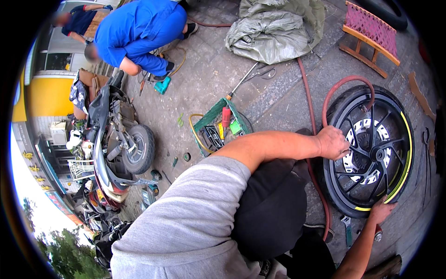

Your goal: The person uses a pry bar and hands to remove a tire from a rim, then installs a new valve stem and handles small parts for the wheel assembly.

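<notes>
A black wheel (378,153) with a yellow rim stripe and silver brake disc (353,165) lies on the pavement at right. My left hand (333,142) curls over its left edge. My right hand (382,208) grips its lower edge. A red hose (345,80) loops over the tire and ends among the spokes; more hose runs beside it. An adjustable wrench (347,230) and a spray can (378,231) lie below the wheel, the can partly hidden by my right forearm.
A green crate of tools (208,124) stands ahead-left. A person in blue (134,28) crouches beyond, near another person (76,21). A scooter (116,153) stands left. A grey tarp (274,32), wooden stool (371,32) and spare tire (392,14) are at the back.
</notes>
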`<act>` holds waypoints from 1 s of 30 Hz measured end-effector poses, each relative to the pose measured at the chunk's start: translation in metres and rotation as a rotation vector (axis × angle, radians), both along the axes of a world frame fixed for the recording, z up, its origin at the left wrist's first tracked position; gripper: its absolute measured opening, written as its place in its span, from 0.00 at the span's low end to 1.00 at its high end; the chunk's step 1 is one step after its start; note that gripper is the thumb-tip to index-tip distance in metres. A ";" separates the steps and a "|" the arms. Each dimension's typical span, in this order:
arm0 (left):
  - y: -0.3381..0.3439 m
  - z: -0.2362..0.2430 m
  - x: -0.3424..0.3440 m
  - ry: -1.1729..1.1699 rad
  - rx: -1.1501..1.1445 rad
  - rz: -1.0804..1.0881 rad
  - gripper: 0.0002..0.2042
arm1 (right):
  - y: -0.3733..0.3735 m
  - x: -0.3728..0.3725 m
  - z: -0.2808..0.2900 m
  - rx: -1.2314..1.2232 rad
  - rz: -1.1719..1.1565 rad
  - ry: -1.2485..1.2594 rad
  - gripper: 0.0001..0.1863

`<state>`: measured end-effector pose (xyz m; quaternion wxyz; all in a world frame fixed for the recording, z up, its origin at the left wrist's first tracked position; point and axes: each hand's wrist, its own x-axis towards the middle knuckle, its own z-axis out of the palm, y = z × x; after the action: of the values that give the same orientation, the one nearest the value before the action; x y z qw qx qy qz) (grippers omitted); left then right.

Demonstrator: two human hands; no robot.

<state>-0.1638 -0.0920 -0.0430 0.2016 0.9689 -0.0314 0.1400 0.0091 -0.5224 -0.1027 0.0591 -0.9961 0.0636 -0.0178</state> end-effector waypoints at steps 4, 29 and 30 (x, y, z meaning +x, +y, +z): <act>0.002 0.007 0.004 0.010 0.012 -0.014 0.15 | 0.001 -0.004 0.001 0.010 -0.007 0.035 0.48; -0.002 0.027 0.017 -0.016 0.056 -0.053 0.16 | 0.049 -0.017 0.058 0.092 -0.108 0.045 0.47; -0.003 0.027 0.016 -0.022 0.056 -0.055 0.16 | 0.050 -0.018 0.060 0.086 -0.121 0.065 0.47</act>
<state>-0.1476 -0.0951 -0.0158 0.1779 0.9713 -0.0643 0.1440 -0.0086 -0.4729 -0.0422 0.0986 -0.9870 0.1264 0.0140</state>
